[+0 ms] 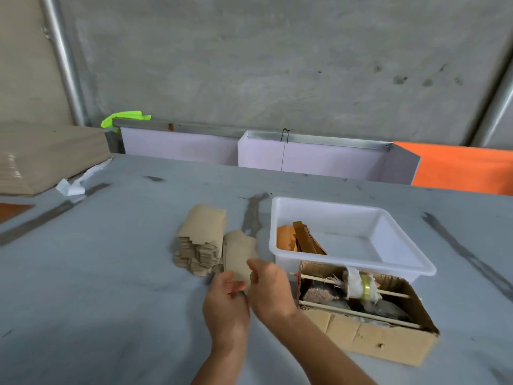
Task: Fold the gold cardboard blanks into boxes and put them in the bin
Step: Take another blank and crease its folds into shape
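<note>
Where the two hands meet over the blank (239, 254), its lower edge is covered, so how far it is folded cannot be told; the left hand (226, 304) pinches it from below with curled fingers, and the right hand (270, 287) grips its right side, thumb on the face. The blank is dull brown card with rounded flaps, held just above the grey table (111, 287) and just right of the stack of blanks (201, 240), whose notched edges are ragged and uneven; the gold face does not show from here. The white plastic bin (388, 218), smooth and round-cornered, stands to the right; in its left corner lie folded boxes (299, 240), gold-brown and orange, their count hard to make out. In front of the bin, touching it, sits a torn corrugated carton (374, 340) crossed by thin wooden sticks (358, 287); one carries a roll wrapped in frayed white cloth (361, 283); the dark stuff under it is unclear.
</note>
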